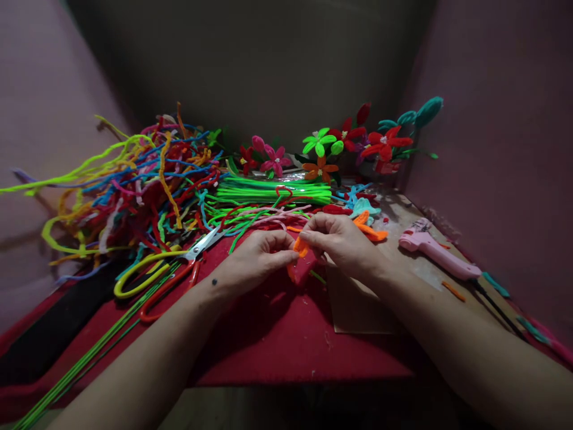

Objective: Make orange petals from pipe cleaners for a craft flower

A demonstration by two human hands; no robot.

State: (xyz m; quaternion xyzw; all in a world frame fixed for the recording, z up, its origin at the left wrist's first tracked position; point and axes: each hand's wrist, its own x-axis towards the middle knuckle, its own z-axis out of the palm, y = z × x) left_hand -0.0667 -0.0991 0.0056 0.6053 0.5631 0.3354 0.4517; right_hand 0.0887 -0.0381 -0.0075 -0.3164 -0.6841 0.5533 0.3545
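An orange pipe cleaner [301, 246] is pinched between my two hands over the middle of the red-covered table [286, 346]. My left hand [264, 260] grips it from the left with thumb and forefinger. From the right, my right hand [338, 242] holds its upper part between thumb and fingertips. The piece looks bent or looped, and fingers hide part of it. Just beyond my hands lie loose red, pink and green pipe cleaners [268, 218]. Orange petal-like loops [370, 228] rest to the right of my right hand.
Scissors [192, 254] with yellow and red handles lie left, beside long green stems [107, 331] and a tangled pipe-cleaner heap [147, 185]. A green bundle [273, 191] and finished flowers [320, 170] stand behind. At right are a pink glue gun [439, 251] and a cardboard sheet [358, 304].
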